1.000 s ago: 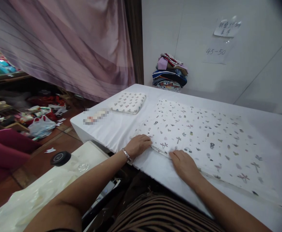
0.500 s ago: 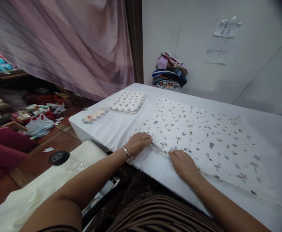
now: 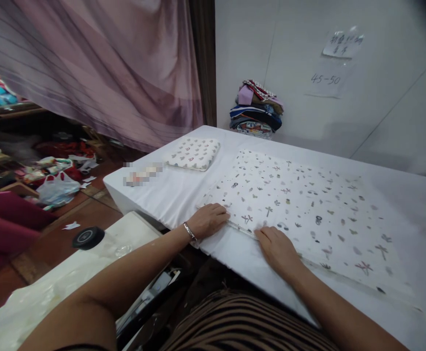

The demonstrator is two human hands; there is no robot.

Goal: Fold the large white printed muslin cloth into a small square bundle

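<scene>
A white cloth printed with small palm trees, flamingos and other motifs lies spread in layers on the white-covered table. My left hand, a silvery bracelet at its wrist, is closed on the cloth's near edge toward its left corner. Farther right along that same edge, my right hand has its fingers closed on the fabric, thumb side hidden. Between the two hands a short stretch of layered edge shows. A folded cloth with a grey and red print rests apart, toward the table's far left.
Left of the folded cloth is a blurred-out item. A lower white surface carries a round black object and crumpled plastic. Folded fabrics are stacked by the wall. Bags and a pink chair-like shape stand at left.
Half a second ago the cloth's edge gaped slightly between my hands; now its layers lie closer together. Both hands stay almost in place. The view has shifted a little.
</scene>
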